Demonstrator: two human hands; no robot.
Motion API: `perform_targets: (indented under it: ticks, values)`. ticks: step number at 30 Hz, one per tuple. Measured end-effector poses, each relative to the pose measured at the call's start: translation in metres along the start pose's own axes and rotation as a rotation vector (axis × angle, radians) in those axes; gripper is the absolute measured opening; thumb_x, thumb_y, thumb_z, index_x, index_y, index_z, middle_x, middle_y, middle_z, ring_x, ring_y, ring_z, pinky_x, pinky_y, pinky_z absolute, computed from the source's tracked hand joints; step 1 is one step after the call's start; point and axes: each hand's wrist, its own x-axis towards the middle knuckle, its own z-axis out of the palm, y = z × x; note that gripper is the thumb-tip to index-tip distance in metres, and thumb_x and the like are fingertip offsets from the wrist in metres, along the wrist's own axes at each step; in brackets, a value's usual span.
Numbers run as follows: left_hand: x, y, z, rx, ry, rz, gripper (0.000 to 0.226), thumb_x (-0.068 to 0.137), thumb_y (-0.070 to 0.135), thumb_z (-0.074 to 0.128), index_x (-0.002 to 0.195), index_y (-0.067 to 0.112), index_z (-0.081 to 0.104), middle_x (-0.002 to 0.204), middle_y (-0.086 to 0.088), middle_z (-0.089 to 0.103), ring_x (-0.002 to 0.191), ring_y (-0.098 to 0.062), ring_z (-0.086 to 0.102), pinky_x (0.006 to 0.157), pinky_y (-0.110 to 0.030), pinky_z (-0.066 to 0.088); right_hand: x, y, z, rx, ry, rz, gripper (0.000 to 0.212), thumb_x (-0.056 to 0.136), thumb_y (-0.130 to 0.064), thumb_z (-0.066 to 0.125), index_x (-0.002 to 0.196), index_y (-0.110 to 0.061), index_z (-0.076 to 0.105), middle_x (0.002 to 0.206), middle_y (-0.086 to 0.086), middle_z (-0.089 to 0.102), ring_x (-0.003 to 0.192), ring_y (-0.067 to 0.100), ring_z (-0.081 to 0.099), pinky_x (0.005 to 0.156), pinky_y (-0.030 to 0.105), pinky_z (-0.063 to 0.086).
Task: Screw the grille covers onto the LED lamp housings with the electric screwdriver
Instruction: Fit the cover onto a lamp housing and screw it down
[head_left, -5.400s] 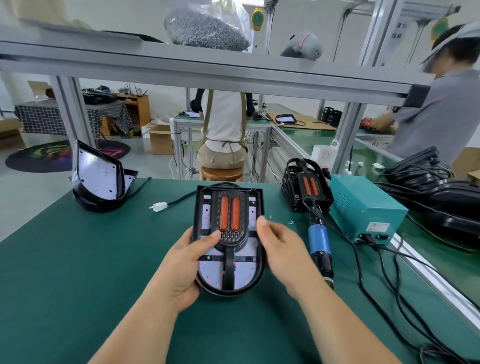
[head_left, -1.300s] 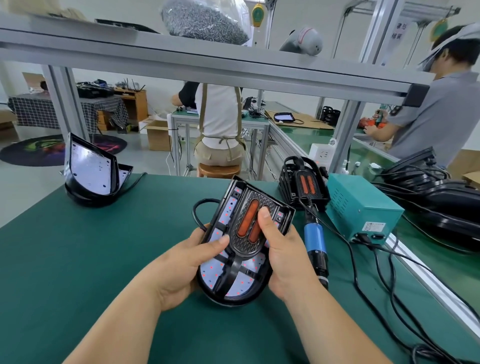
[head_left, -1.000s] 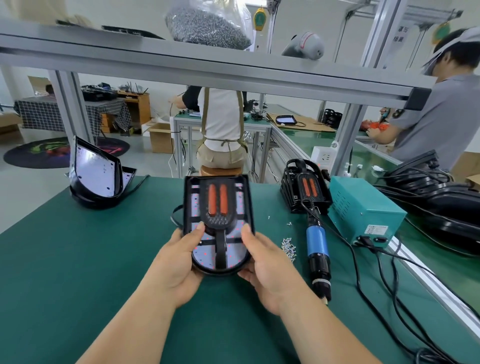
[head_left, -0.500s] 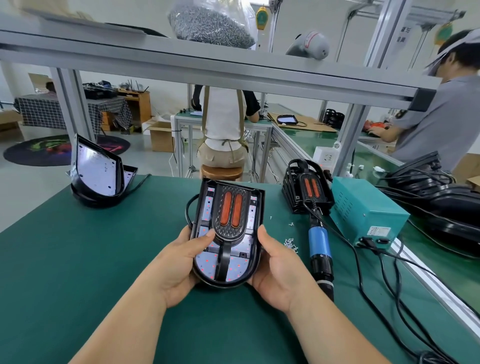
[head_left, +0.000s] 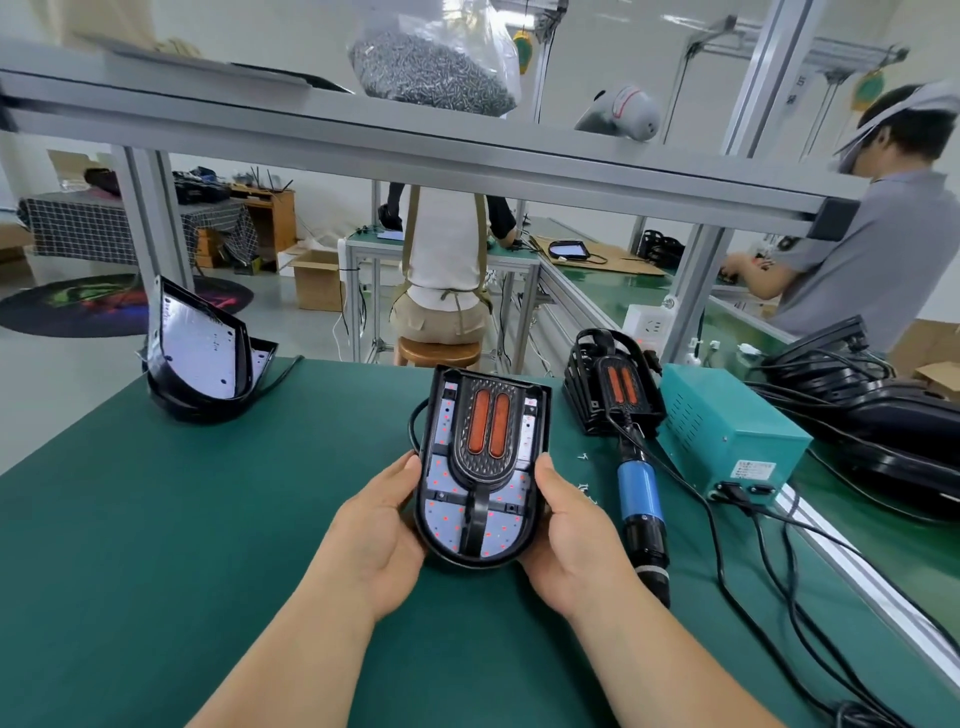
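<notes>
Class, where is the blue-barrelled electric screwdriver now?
Head view: the screwdriver lies on the green mat, right of the right hand, beside the teal power box.

Bright, even indoor light, soft shadows, sharp centre, wide-angle bending toward the edges.

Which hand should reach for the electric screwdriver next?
Right. The electric screwdriver lies just beside the right hand; the left hand is on the far side of the lamp housing and could steady it.

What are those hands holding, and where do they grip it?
The black, round-ended LED lamp housing: left hand grips its left edge, right hand its right edge.
</notes>
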Motion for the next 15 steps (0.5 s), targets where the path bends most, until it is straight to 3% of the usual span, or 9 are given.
perform_targets:
  ticks: [5, 9, 12, 15]
  values:
    - [-0.002, 0.005, 0.002, -0.054, 0.079, -0.042, 0.032, 0.1, 0.02, 0.053, 0.123, 0.004, 0.068, 0.118, -0.013, 0.073, 0.109, -0.029, 0.069, 0.089, -0.043, 0.054, -0.003, -0.007, 0.011, -0.073, 0.065, 0.003, 0.038, 0.102, -0.031, 0.049, 0.117, -0.004, 0.07, 0.109, 0.012, 0.075, 0.097, 0.025, 0.073, 0.072, 0.034, 0.059]
    - [-0.013, 0.015, 0.01, 0.006, 0.038, 0.001, 0.025, 0.098, 0.021, 0.057, 0.112, 0.009, 0.072, 0.095, -0.004, 0.077, 0.076, -0.017, 0.072, 0.075, -0.037, 0.053, -0.017, -0.024, 0.016, -0.11, 0.111, -0.011, 0.033, 0.099, -0.032, 0.058, 0.113, -0.006, 0.071, 0.105, 0.01, 0.076, 0.097, 0.026, 0.074, 0.078, 0.039, 0.059]
    - [-0.025, 0.016, 0.027, 0.061, -0.043, 0.006, 0.024, 0.097, 0.022, 0.057, 0.113, 0.012, 0.072, 0.092, -0.001, 0.075, 0.076, -0.016, 0.067, 0.08, -0.036, 0.052, -0.036, -0.044, 0.009, -0.122, 0.171, -0.051, 0.032, 0.097, -0.034, 0.062, 0.112, -0.008, 0.072, 0.104, 0.008, 0.077, 0.099, 0.027, 0.073, 0.093, 0.046, 0.056]
    - [-0.035, 0.009, 0.062, 0.114, -0.12, -0.028, 0.02, 0.096, 0.023, 0.058, 0.109, 0.017, 0.072, 0.091, 0.002, 0.073, 0.071, -0.012, 0.064, 0.072, -0.031, 0.049, -0.058, -0.068, -0.015, -0.081, 0.226, -0.122, 0.027, 0.097, -0.033, 0.062, 0.099, -0.012, 0.078, 0.1, 0.005, 0.078, 0.091, 0.022, 0.075, 0.081, 0.039, 0.06]
